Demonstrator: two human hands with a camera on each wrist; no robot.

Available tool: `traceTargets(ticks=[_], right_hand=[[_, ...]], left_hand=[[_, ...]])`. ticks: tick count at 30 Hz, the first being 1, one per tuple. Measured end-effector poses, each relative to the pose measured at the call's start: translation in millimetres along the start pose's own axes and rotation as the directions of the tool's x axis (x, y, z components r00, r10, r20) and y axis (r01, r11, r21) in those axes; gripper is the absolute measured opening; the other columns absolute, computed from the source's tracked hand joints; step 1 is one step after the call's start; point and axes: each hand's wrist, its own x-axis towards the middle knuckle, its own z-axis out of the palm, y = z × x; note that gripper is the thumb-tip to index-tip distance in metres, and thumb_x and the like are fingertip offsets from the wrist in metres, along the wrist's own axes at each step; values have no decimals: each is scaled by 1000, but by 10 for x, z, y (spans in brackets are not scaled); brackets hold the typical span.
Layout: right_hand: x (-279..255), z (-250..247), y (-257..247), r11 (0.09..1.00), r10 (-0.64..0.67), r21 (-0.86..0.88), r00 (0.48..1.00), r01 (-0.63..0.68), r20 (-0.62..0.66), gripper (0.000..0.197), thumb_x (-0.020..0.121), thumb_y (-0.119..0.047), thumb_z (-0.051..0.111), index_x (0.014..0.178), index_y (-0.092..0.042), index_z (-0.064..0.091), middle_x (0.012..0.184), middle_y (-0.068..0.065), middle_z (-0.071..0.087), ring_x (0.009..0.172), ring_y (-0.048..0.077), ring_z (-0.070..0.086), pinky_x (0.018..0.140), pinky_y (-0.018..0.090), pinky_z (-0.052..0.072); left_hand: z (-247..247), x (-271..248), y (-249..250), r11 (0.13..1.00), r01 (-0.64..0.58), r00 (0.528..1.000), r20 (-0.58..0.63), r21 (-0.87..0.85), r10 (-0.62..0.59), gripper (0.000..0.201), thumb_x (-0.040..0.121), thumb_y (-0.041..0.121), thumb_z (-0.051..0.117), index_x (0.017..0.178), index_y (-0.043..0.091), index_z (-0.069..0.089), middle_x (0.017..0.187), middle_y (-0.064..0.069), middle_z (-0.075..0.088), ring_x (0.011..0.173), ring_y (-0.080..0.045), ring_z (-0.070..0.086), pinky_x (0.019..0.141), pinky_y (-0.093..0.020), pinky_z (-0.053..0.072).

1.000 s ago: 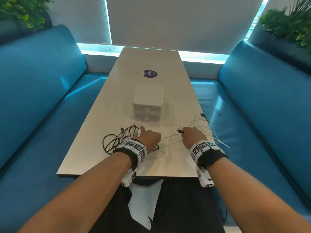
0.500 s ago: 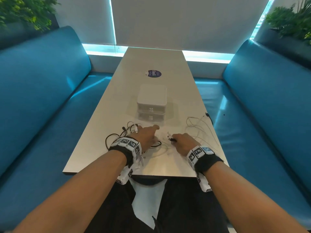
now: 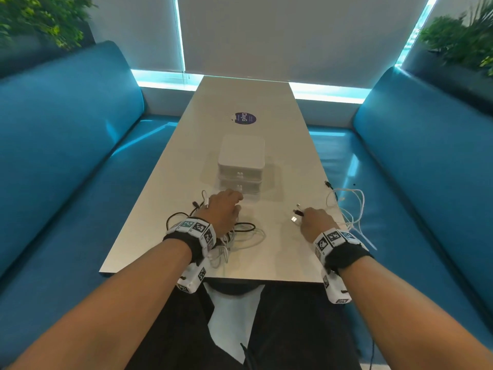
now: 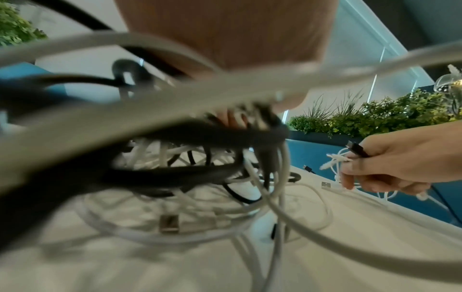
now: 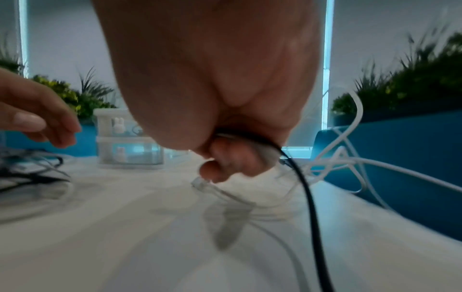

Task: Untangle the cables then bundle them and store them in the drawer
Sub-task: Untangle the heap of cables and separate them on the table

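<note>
A tangle of black and white cables (image 3: 240,231) lies on the near part of the table (image 3: 170,209). My left hand (image 3: 234,202) rests on top of the tangle with its fingers stretched forward and loosely bent (image 5: 50,128); loops crowd the left wrist view (image 4: 175,173). To the right, my right hand (image 3: 302,216) pinches a black plug (image 4: 356,149) and white cable ends (image 4: 335,158); a black lead (image 5: 310,207) hangs from its fist. More white cable (image 3: 352,206) spills over the table's right edge. The small white two-drawer unit (image 3: 241,156) stands just beyond my left hand, both drawers closed.
Blue bench seats (image 3: 66,156) run along both sides of the narrow table. A round purple sticker (image 3: 245,118) sits on the table behind the drawer unit. Planters with green plants (image 3: 464,44) stand behind the seats. A loose black plug (image 3: 328,184) lies at the right table edge.
My hands have drawn apart: the right hand has carried the cable ends to the right, while the left hand has slid forward over the tangle toward the drawer unit.
</note>
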Motion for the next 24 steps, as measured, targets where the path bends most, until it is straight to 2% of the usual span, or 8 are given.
traceTargets(ticks=[2,5,8,13,16,19,22,24], right_hand=[[0,48,-143,995,-67,76,998,66,4,26,99,-30,48,114,-11,55,108,17,63,97,39,62,83,42,51],[-6,69,-314,983,-142,114,990,143,-19,19,99,-31,47,108,-14,50,101,16,62,81,34,57,72,38,47],[-22,68,-431,978,-157,140,988,156,2,22,100,-30,41,108,-12,52,99,14,60,81,31,55,70,35,45],[-68,106,-528,968,-168,193,985,157,40,27,95,-33,39,105,-11,52,100,12,61,87,31,60,75,38,49],[-83,144,-544,965,-174,213,981,153,83,28,97,-28,38,108,-8,53,102,14,62,87,30,61,76,37,50],[-83,180,-544,966,-180,205,979,157,99,29,99,-29,37,110,-8,55,104,14,63,87,29,60,73,34,47],[-80,181,-556,968,-183,193,977,161,105,28,99,-28,37,109,-10,55,104,14,63,84,29,59,71,33,45],[-81,168,-567,969,-187,181,977,166,104,28,99,-28,37,110,-10,55,104,15,63,84,29,58,72,33,46]], left_hand=[[-16,-2,7,1000,15,996,-87,23,-13,33,105,28,42,135,21,52,136,0,52,124,-29,48,106,-43,39],[-84,9,-49,992,56,972,-234,117,-28,31,104,31,40,129,21,55,131,-2,56,119,-26,52,108,-42,32],[-193,-6,-170,964,242,936,-288,108,-202,30,104,31,38,124,17,54,125,-7,58,114,-30,55,101,-46,35],[-238,-117,-502,880,474,871,-130,-33,-474,28,97,13,46,123,4,48,124,-22,56,110,-42,58,90,-46,49],[-187,-174,-602,831,556,830,-51,-18,-556,19,97,22,49,104,5,56,114,-22,61,100,-41,62,78,-39,49],[-141,-157,-664,811,584,811,-5,-45,-584,26,93,34,54,93,9,61,103,-19,66,89,-39,64,72,-35,48],[-99,-115,-711,804,592,806,21,-54,-592,45,93,51,53,91,8,64,98,-17,68,84,-37,64,77,-38,50],[-98,-108,-682,811,584,812,-1,-39,-584,47,96,56,45,84,13,60,94,-13,67,85,-35,63,84,-41,51]])
